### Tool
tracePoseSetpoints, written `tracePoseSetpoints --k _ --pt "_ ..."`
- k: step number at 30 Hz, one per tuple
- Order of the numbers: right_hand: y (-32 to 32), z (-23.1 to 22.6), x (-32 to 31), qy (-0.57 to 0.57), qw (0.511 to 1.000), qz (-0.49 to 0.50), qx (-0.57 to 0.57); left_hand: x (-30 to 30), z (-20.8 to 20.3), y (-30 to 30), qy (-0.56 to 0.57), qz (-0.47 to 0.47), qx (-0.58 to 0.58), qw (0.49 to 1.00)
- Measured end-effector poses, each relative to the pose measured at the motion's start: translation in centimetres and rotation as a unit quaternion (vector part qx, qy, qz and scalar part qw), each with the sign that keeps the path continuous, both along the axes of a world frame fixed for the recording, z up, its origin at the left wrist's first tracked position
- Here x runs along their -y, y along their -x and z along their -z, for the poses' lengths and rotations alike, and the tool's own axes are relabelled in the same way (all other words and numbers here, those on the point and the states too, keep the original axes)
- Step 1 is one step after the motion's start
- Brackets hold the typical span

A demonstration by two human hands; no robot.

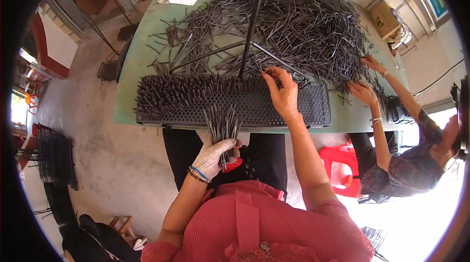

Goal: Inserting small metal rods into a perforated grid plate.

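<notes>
My left hand [218, 156], in a pale work glove, is closed round the lower end of an upright bundle of thin dark rods [223, 127] at the table's near edge. In front of it lies a black perforated rack [269, 111]. Rods stand upright, packed in the holes of its left part [171, 95]; bare holes show toward the right. My right hand [284, 95], ungloved, is over the rack right of its middle, fingers curled and thumb near the index finger. Whatever its fingertips hold is too small to make out.
A large heap of loose rods [303, 32] covers the far side of the green table [132, 71]. A dark metal stand [252, 27] rises behind the rack. At right, a co-worker's hands [363, 93] touch the heap's edge. A red stool [338, 154] stands below.
</notes>
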State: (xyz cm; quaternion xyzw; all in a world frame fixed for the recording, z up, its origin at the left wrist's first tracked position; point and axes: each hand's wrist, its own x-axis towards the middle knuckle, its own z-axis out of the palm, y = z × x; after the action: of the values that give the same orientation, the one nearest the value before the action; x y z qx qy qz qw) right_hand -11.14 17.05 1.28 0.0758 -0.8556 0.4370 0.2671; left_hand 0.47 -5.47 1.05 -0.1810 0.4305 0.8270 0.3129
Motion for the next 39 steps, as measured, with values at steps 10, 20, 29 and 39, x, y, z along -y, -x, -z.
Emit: tracePoseSetpoints --k 10,20,29,39 --pt "-0.6 -0.5 1.1 -0.078 0.995 0.026 -0.05 0.3 0.4 0.1 -0.004 0.006 -0.001 1.0" --pt "-0.7 -0.9 1.7 -0.147 0.982 -0.061 -0.097 0.3 0.5 0.2 -0.011 0.002 -0.008 1.0" --pt "-0.6 0.2 1.2 -0.132 0.987 0.009 -0.092 0.2 0.0 0.0 0.016 0.003 -0.012 1.0" --pt "-0.5 -0.1 1.4 -0.208 0.973 0.024 -0.099 1.2 0.7 -0.2 -0.025 -0.004 -0.029 0.999"
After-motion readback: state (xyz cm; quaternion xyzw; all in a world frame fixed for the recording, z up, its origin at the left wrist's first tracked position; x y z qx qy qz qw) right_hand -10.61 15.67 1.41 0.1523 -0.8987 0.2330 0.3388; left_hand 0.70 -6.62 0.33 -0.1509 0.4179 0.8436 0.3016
